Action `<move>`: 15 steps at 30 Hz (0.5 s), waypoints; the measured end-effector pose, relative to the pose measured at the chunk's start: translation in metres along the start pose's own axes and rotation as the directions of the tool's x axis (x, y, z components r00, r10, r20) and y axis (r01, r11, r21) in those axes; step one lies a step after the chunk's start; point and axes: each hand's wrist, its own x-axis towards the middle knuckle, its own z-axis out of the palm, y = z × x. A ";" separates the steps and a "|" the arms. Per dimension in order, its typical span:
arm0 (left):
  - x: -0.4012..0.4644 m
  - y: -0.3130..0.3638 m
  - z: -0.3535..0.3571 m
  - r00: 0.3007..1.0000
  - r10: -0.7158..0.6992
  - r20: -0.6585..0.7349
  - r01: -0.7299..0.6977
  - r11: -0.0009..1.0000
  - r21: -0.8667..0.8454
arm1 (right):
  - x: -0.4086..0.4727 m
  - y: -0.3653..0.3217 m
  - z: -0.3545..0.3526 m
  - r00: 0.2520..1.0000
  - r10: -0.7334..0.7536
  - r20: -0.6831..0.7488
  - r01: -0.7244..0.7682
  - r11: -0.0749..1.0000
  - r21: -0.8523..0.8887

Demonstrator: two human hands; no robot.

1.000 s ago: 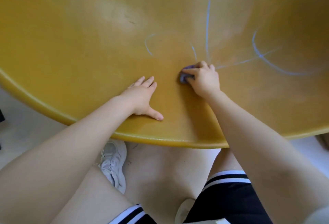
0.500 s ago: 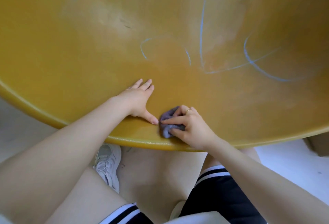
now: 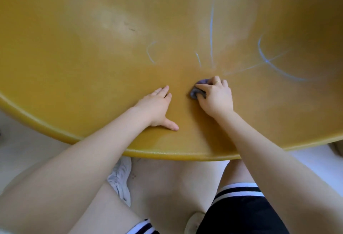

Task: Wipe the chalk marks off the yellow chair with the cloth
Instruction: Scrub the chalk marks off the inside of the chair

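Head view, looking down at a big yellow chair seat w/ a rounded front edge curving across the lower part of the picture.

Progress: looks partway done. The chair's left half & the strip along its front edge show no clear chalk lines, only a pale smudgy patch toward the back left. Still left: several blue-white chalk marks on the right half. A short curved stroke sits near the middle, a small tick beside it, a long straight line runs from the back toward the centre, and a wide arc crossed by a thin line spreads toward the right edge. One more streak lies at the far back right corner. So a fair share of wiping appears to remain, mostly right & back.

Cloth: small, grey-purple, bunched into a wad, pressed on the seat near the centre, just below the end of the long line. Only its left part shows; the rest is under the fingers.

Right hand: fingers curled over the cloth, clutching it against the seat; a thin ring on one finger.

Left hand: flat on the seat near the cloth but not touching it, fingers straight, thumb out toward the front edge, grasping nothing, prob. bracing.

Below the front edge: bare knees, black shorts w/ white stripes, a white shoe on a pale floor.
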 end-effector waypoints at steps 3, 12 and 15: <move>0.007 0.006 -0.001 1.000 0.011 -0.017 -0.010 0.999 0.049 | -0.047 -0.012 -0.004 0.975 -0.216 0.041 0.213 0.974 0.080; 0.016 0.012 -0.011 0.999 -0.001 0.049 -0.003 0.997 0.074 | -0.027 0.042 -0.017 0.988 -0.131 -0.085 0.130 0.991 -0.015; 0.018 0.012 -0.012 0.998 0.002 0.063 -0.005 0.999 0.043 | -0.006 0.070 -0.026 0.980 0.133 -0.145 -0.143 0.987 -0.067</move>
